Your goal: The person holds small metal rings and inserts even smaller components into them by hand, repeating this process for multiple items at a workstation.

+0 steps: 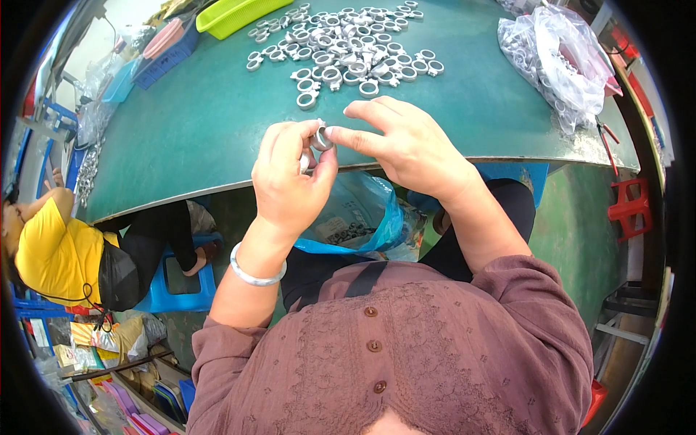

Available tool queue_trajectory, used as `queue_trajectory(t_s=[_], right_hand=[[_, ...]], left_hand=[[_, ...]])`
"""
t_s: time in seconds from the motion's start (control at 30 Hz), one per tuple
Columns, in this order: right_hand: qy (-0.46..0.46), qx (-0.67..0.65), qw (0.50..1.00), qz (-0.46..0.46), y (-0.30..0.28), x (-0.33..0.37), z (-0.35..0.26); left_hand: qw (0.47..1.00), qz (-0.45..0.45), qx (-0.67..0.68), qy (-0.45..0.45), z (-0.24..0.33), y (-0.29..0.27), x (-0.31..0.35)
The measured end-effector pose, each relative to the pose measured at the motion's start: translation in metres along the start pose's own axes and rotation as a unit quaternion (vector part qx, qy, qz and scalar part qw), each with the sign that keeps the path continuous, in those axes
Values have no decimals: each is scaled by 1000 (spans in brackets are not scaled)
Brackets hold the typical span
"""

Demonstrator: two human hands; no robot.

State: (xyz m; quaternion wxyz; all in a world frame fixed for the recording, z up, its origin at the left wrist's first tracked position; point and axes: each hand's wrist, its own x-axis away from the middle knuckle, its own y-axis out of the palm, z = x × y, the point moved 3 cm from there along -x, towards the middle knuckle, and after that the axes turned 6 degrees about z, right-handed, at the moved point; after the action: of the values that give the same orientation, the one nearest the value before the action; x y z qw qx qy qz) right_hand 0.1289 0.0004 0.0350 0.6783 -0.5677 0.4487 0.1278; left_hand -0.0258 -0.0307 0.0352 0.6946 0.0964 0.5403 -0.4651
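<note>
My left hand (290, 170) is closed on a small grey metal ring clamp (321, 140), held upright between thumb and fingers above the table's near edge. A second pale ring (304, 161) shows partly within the same hand. My right hand (406, 141) has its fingers apart; the tip of one digit touches the held ring clamp from the right. Beyond both hands lies a loose heap of similar ring clamps (355, 47) on the green table (196, 123).
Below the table edge, a blue plastic bag (384, 225) holds small dark parts. A clear bag of parts (554, 65) and red-handled pliers (607, 141) lie right. A green basket (235, 14) and blue basket (167, 61) stand far left. A person in yellow (61, 246) sits left.
</note>
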Motion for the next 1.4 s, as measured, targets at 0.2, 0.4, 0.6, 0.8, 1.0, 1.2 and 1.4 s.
queue_trajectory(t_s=[0.2,0.4,0.6,0.8,1.0,1.2,1.4], right_hand=[[7,-64,998,9,0,2,2],[107,-281,954,7,3,2,2],[135,-291,947,-15,-1,2,16],[166,-128,977,-47,17,-11,40],[217,33,970,-107,37,-46,54],[217,71,959,-168,56,-50,64],[166,-128,978,-15,30,-45,23]], left_hand=[[1000,-3,10,-6,3,0,0],[1000,-10,23,-18,4,-4,6],[978,-168,92,-89,4,-10,38],[948,-291,41,-126,-38,15,96],[936,-339,3,-99,-30,16,84],[886,-301,210,-282,-19,0,63],[830,-109,389,-384,-16,-14,38]])
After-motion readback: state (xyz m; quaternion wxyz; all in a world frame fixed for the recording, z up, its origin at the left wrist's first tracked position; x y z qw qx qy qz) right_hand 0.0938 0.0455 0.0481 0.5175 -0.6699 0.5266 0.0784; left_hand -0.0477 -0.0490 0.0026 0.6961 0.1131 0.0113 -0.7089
